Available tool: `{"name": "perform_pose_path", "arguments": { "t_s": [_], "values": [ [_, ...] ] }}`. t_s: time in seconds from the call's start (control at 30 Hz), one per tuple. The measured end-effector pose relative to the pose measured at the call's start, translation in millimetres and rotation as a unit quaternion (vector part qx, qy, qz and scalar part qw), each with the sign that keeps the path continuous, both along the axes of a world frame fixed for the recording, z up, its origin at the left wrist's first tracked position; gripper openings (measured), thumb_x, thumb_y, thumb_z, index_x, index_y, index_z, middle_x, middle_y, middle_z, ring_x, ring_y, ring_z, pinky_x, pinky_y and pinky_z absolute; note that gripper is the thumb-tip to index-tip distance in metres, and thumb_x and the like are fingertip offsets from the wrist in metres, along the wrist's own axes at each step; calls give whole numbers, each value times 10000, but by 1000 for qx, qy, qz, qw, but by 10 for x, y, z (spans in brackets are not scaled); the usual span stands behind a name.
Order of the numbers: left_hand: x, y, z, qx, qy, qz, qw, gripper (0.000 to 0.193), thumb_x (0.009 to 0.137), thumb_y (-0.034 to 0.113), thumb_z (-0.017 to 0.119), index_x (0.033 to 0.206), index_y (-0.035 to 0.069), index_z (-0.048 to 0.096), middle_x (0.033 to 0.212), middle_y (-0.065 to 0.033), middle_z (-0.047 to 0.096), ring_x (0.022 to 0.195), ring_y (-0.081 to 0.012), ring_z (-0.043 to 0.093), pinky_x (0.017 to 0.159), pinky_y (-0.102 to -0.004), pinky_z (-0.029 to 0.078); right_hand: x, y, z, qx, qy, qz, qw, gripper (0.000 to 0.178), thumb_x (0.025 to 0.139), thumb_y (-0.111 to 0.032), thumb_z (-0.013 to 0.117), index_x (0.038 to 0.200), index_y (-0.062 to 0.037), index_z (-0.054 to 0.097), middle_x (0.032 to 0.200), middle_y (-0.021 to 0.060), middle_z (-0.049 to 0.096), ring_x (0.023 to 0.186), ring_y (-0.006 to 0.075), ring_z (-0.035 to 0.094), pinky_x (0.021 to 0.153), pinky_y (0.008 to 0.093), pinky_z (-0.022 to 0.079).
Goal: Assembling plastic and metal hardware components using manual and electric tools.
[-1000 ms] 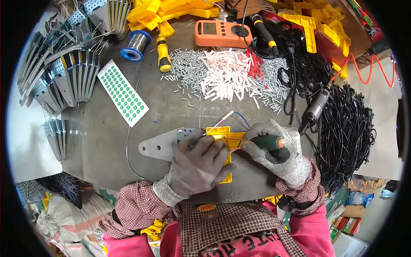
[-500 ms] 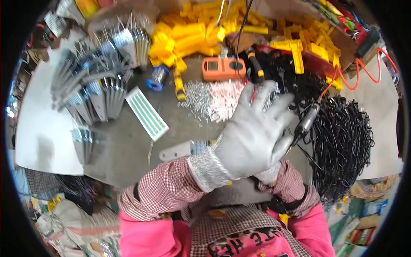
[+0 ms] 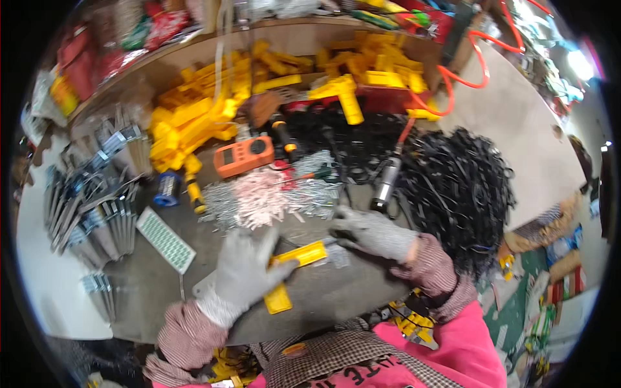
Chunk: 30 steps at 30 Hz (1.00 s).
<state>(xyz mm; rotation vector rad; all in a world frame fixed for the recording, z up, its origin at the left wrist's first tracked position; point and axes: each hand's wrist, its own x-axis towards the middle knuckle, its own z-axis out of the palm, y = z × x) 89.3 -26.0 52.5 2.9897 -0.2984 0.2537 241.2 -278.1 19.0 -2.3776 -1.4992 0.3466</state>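
My left hand [image 3: 246,270], in a grey glove, is closed around a T-shaped yellow plastic piece [image 3: 303,255] low over the dark worktop, thumb lying across it. At the piece's right end, my gloved right hand [image 3: 375,234] has its fingers bent together. A thin dark strand seems to run to those fingertips, but what they pinch is hidden. Clear film [image 3: 337,257] lies just below them. Beyond the hands are a pile of pink sleeves [image 3: 260,197] and silver screws [image 3: 220,204]. A silver powered screwdriver [image 3: 387,184] on an orange coiled hose is just past my right hand.
Bundled black cables [image 3: 456,194] heap up at the right. Yellow plastic pieces [image 3: 194,126] pile along the back, beside an orange meter [image 3: 244,156]. Grey metal-and-plastic parts [image 3: 97,207], a solder spool [image 3: 167,187] and a green-white sheet [image 3: 165,240] occupy the left.
The view has shifted. My left hand has drawn back from its reach across my right hand, and the hands are now apart at the yellow piece. The screwdriver is away from the fingers.
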Motion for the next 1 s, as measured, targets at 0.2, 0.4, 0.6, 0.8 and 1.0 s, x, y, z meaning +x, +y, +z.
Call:
{"name": "perform_pose_path", "arguments": {
  "t_s": [0.2, 0.4, 0.6, 0.8, 1.0],
  "values": [
    [367, 106, -27, -133, 148, 61, 978, 317, 784, 322, 767, 1004, 96, 736, 785, -143, 698, 771, -344, 609, 771, -407, 511, -70, 7, 76, 103, -29, 16, 994, 285, 914, -112, 621, 1180, -24, 567, 1030, 175, 566, 950, 365, 605, 819, 424, 509],
    [-55, 27, 1, -77, 63, 80, 992, 222, 713, 212, 799, 881, 135, 676, 1021, -72, 649, 1032, -303, 550, 1022, -441, 366, -244, 41, 298, 128, 18, 1, 992, 317, 893, -150, 678, 1191, -64, 613, 1136, 146, 617, 1043, 347, 621, 872, 402, 529],
    [-508, -62, -673, 12, -153, 31, 988, 254, 698, 136, 768, 928, 109, 664, 1168, -84, 616, 1092, -286, 592, 986, -462, 441, -192, 147, -32, 94, 54, -25, 994, 306, 921, -117, 611, 1224, -81, 591, 1053, 150, 610, 960, 346, 630, 818, 407, 532],
    [-513, -80, -711, -24, -112, -18, 993, 284, 716, 105, 736, 986, 47, 666, 996, -83, 684, 967, -257, 658, 982, -427, 468, -316, 129, -117, 41, 14, -17, 999, 355, 850, -73, 638, 1202, -79, 593, 1117, 155, 606, 1040, 345, 612, 880, 440, 505],
    [-570, 10, -812, -34, -80, -39, 995, 453, 769, 105, 718, 1192, 39, 571, 931, -61, 694, 906, -218, 684, 984, -357, 478, -506, 511, 100, 132, 48, 53, 989, 460, 794, -62, 683, 1241, -134, 605, 1292, 130, 556, 1106, 323, 615, 890, 425, 522]
  ]
}}
